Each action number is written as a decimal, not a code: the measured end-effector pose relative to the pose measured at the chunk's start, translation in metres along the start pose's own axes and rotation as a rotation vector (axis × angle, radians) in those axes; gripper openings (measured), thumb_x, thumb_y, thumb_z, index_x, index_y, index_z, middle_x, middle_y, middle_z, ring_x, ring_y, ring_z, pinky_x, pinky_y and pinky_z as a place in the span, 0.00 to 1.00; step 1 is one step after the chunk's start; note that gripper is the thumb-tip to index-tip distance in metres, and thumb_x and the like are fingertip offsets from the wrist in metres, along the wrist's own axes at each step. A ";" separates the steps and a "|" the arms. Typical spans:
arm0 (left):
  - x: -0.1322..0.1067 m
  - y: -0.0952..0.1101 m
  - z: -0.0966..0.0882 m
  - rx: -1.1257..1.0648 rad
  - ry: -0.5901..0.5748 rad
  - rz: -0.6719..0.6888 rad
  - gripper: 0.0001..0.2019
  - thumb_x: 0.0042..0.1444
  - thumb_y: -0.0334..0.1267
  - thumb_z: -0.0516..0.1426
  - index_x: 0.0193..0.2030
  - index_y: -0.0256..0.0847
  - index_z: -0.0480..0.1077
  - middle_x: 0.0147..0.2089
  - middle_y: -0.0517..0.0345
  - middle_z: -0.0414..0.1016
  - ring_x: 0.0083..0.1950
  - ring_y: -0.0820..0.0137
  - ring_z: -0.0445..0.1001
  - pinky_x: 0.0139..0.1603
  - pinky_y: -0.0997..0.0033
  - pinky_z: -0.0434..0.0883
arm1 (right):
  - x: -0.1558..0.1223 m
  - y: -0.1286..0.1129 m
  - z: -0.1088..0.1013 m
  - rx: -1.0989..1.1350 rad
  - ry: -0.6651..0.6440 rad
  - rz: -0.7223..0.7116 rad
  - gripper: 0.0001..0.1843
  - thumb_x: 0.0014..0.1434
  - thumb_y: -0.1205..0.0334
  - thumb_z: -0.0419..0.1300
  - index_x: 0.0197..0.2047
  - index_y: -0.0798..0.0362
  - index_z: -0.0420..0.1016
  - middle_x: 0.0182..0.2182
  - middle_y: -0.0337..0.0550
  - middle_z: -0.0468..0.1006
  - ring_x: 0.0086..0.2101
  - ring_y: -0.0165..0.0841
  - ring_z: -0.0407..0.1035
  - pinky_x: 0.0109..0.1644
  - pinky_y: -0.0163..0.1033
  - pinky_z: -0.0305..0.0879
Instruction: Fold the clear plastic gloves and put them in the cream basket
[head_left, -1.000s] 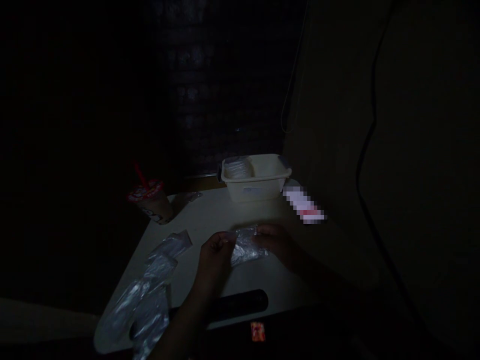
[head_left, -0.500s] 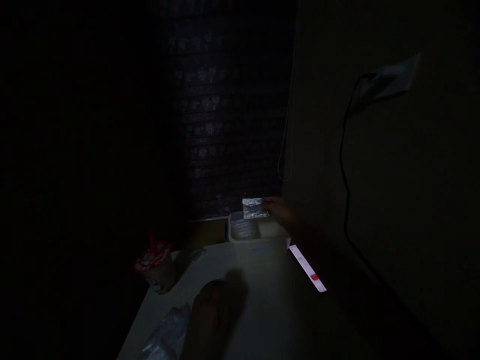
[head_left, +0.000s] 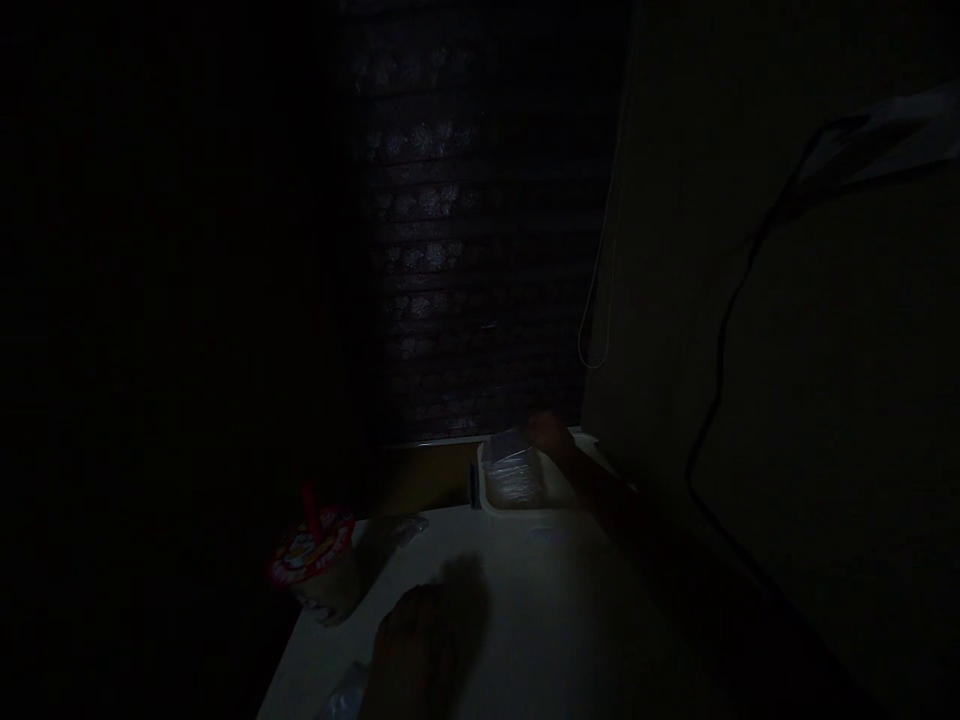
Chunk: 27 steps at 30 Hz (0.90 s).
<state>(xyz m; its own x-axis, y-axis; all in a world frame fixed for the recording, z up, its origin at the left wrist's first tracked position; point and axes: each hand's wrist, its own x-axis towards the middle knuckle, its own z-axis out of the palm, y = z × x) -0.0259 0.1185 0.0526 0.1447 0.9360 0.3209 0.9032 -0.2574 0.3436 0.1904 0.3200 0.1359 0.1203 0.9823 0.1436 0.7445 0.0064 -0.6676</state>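
Though its grip cannot be told, the right hand overhangs the bag.

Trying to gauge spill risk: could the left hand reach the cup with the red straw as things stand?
Probably yes. The left hand lies on the table beside the cup, nothing visible between them, though the picture is dim.

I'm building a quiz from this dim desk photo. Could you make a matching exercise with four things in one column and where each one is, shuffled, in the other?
Things:
1. cup
2. right hand
3. left hand
4. cable

Places:
A. hanging down the wall on the right
B. over the tub at the table's far edge
C. at the table's left edge
D. on the table, nearest the camera

Pairs: 1-C, 2-B, 3-D, 4-A
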 end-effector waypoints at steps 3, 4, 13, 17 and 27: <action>0.004 0.000 0.002 -0.005 -0.007 0.002 0.18 0.49 0.40 0.46 0.47 0.47 0.65 0.45 0.51 0.70 0.45 0.58 0.68 0.41 0.58 0.67 | 0.000 -0.004 -0.001 -0.092 -0.036 0.002 0.07 0.46 0.63 0.56 0.23 0.57 0.71 0.25 0.44 0.73 0.30 0.32 0.68 0.30 0.32 0.59; 0.005 0.000 0.003 -0.007 -0.009 0.003 0.18 0.49 0.39 0.46 0.47 0.47 0.65 0.45 0.51 0.70 0.46 0.58 0.68 0.41 0.59 0.68 | 0.000 -0.006 -0.002 -0.116 -0.039 -0.007 0.07 0.46 0.63 0.56 0.22 0.57 0.71 0.24 0.44 0.74 0.30 0.33 0.68 0.29 0.31 0.59; 0.000 0.004 -0.004 0.019 0.015 0.001 0.17 0.49 0.37 0.45 0.45 0.46 0.66 0.43 0.51 0.71 0.43 0.59 0.69 0.40 0.58 0.67 | -0.016 -0.004 -0.017 -0.224 0.110 -0.088 0.13 0.47 0.59 0.51 0.33 0.55 0.72 0.31 0.50 0.75 0.33 0.39 0.69 0.31 0.38 0.60; -0.003 -0.005 -0.016 0.046 -0.011 0.018 0.17 0.49 0.33 0.44 0.43 0.42 0.67 0.41 0.50 0.72 0.41 0.63 0.70 0.39 0.64 0.68 | -0.043 0.000 -0.019 -0.200 0.225 -0.225 0.14 0.50 0.65 0.47 0.38 0.54 0.70 0.36 0.47 0.74 0.37 0.34 0.67 0.38 0.35 0.60; -0.039 -0.001 -0.070 -0.373 -0.042 -0.140 0.15 0.50 0.41 0.45 0.40 0.41 0.68 0.40 0.54 0.73 0.40 0.66 0.71 0.39 0.70 0.69 | -0.151 0.003 0.052 -0.075 0.023 -0.750 0.15 0.48 0.72 0.47 0.33 0.53 0.71 0.31 0.42 0.75 0.32 0.29 0.69 0.37 0.33 0.63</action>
<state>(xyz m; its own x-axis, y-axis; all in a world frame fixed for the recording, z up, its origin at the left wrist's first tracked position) -0.0603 0.0658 0.1015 0.0538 0.9752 0.2146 0.7074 -0.1889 0.6811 0.1399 0.1810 0.0744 -0.4235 0.7155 0.5556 0.6751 0.6582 -0.3331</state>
